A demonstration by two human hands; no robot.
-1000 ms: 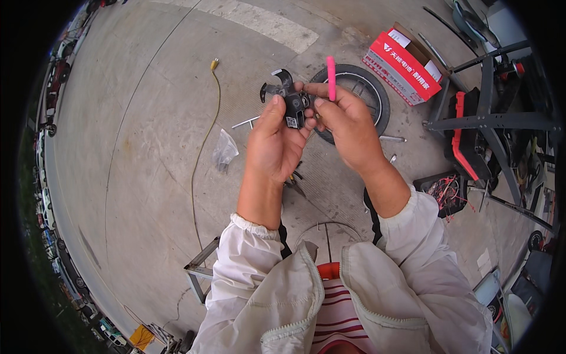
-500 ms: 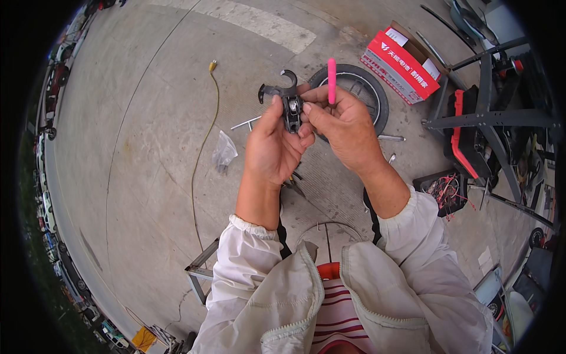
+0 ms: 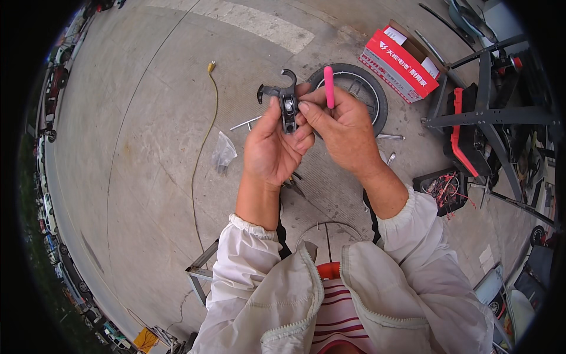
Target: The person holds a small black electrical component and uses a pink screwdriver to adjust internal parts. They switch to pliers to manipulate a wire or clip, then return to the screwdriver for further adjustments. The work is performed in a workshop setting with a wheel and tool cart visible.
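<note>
Grey concrete floor fills most of what I see on my feed, bent toward the rim by the lens. Above it, near the middle, I have the black bracket up in the air between both hands, its curved hook pointing away from the body. On my left side, the hand grips it, thumb along one flank and fingers curled behind. On my right, the hand has thumb and fingertips pressed together at the bracket's other flank (I cannot tell exactly what they pinch there), while the pink handle stands up from its curled fingers.

Beyond the right hand lies a wheel, with a red box just past it. Left of the hands I see a clear bag and, farther left, a yellow cord.
</note>
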